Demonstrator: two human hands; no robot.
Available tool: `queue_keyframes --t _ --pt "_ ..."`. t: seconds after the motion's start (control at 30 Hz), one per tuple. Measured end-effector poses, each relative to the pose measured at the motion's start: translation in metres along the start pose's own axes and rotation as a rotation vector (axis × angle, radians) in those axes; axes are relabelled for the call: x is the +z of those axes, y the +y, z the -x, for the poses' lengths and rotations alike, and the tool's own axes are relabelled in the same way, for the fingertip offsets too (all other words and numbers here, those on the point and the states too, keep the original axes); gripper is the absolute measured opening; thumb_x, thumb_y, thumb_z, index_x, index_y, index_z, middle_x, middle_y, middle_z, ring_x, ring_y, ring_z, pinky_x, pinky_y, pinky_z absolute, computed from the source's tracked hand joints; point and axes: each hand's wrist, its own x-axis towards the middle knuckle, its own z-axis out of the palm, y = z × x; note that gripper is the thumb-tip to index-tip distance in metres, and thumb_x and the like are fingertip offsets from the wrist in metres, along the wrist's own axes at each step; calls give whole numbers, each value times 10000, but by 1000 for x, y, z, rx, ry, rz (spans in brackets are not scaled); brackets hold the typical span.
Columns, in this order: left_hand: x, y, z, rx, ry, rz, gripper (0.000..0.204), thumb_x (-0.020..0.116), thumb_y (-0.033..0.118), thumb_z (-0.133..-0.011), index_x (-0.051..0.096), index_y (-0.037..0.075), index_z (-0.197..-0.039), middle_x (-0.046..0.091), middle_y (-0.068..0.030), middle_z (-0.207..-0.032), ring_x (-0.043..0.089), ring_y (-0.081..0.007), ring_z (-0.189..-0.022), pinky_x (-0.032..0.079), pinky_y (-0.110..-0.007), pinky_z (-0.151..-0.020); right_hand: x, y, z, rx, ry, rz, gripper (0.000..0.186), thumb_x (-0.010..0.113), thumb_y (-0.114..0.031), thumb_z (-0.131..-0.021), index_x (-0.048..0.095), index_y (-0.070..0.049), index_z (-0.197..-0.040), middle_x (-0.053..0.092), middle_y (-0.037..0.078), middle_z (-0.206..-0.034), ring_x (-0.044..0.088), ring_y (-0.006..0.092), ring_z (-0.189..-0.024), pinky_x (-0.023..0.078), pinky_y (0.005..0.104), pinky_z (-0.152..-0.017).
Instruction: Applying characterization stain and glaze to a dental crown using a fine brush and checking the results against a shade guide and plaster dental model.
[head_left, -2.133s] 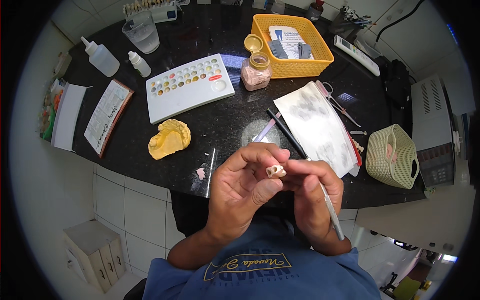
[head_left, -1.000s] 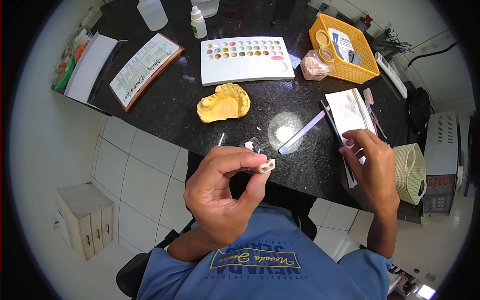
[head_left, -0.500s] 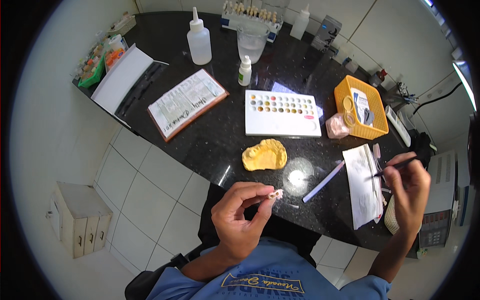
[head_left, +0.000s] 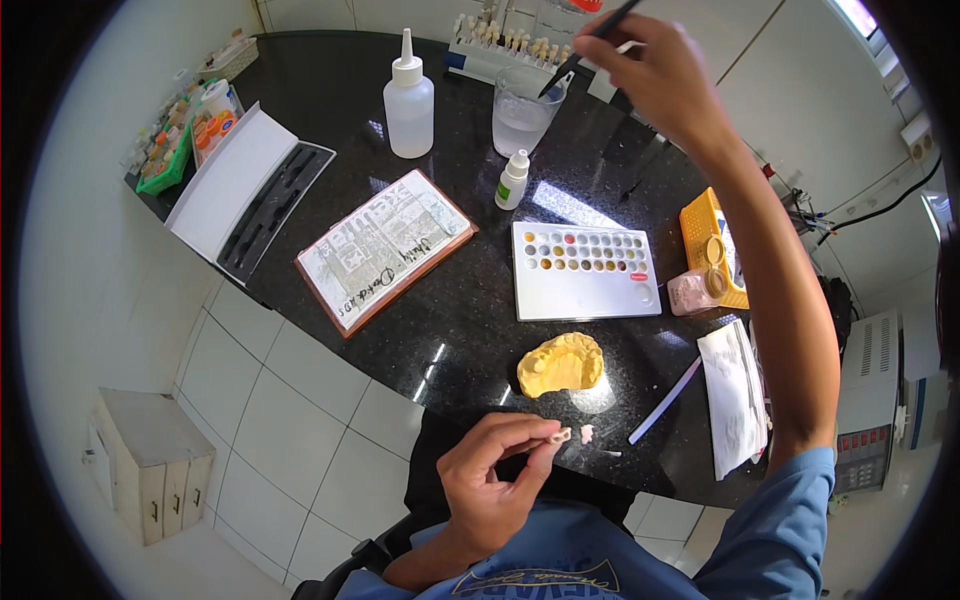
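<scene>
Our black worktop [head_left: 460, 300] carries a brown-edged board [head_left: 385, 252] left of the white palette [head_left: 570, 293]. Of our 2 hands, the right hand [head_left: 660, 75] is up past the palette's far edge, fingers pinched narrow; the left hand [head_left: 495, 480] is on the palette's near side, also pinched narrow. Beyond the palette stands a clear cup [head_left: 515, 130] of liquid; just on its near side lies a yellow dental cast [head_left: 560, 365]. Well beyond the palette, our right hand holds a slim black tool [head_left: 565, 74], its tip overlapping the cup; we cannot tell whether it touches liquid. Smallest, the whitish tooth-like piece [head_left: 561, 436] sits in our left fingertips, farther from the palette than the cast.
</scene>
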Motion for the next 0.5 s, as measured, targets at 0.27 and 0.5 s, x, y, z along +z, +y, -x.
queue_keyframes --t 0.27,0.5 --pt "0 -14 -5 79 -131 -110 179 639 -141 -748 628 -44 -898 620 -142 -896 630 -158 -777 534 -237 -683 -3 -11 14 8 -49 26 297 630 -227 -876 657 49 -982 678 157 -826 613 179 -674 503 312 -629" --pt "20 -4 12 -61 -56 14 234 648 -162 -698 644 -38 -897 626 -139 -850 631 -182 -751 521 -247 -667 -117 -2 182 -70 288 85 158 545 -139 -900 571 11 -861 542 49 -788 512 94 -672 385 211 -569"
